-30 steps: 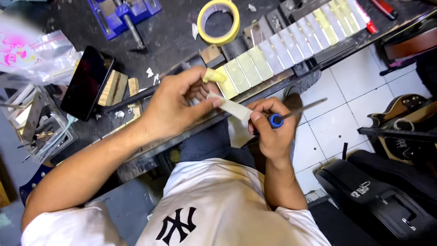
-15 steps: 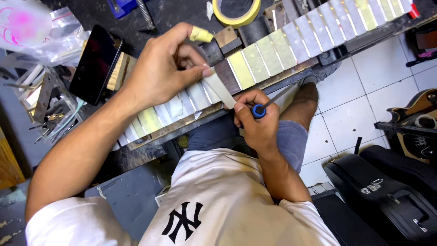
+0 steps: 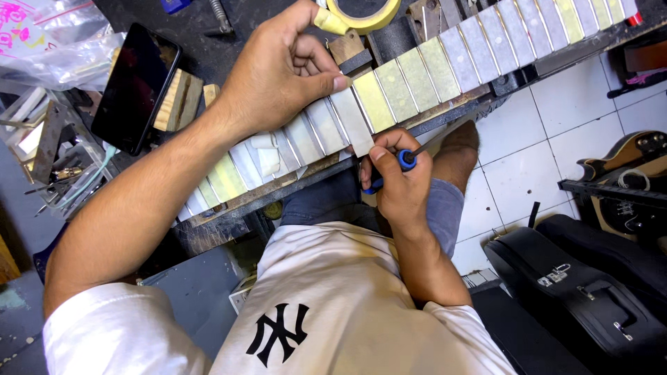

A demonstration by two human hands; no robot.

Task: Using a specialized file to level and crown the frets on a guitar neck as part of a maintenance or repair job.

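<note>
Scanning from the left side of the bench: clear plastic bags (image 3: 66, 48) lie at the far edge, and a black smartphone (image 3: 135, 87) leans face-up against small wooden blocks (image 3: 179, 101). Below the phone, a clutter of metal tools (image 3: 48, 163) sits in shadow.

Across the dark workbench (image 3: 201, 42) runs a guitar neck (image 3: 417, 76), laid diagonally from lower left to upper right. Its fretboard is masked between the metal frets with strips of tape, some white, some yellowish.

Left hand (image 3: 278, 76): resting on the neck near mid-length, fingers curled, thumb and forefinger pinched on the top end of a loose strip of masking tape (image 3: 351, 121). The strip lies across one fret space and hangs just over the near edge of the neck. A roll of yellow masking tape (image 3: 361, 14) sits just beyond this hand.

Right hand (image 3: 396, 180): just below the neck edge, closed around a small tool with a blue handle (image 3: 399, 163). Its thin metal shaft points up and right towards the underside of the neck. The thumb sits close to the lower end of the strip; contact cannot be confirmed.

Further right, white floor tiles (image 3: 556, 139), a guitar body (image 3: 625, 160) on a stand, and a black guitar case (image 3: 590, 292) on the floor.
</note>
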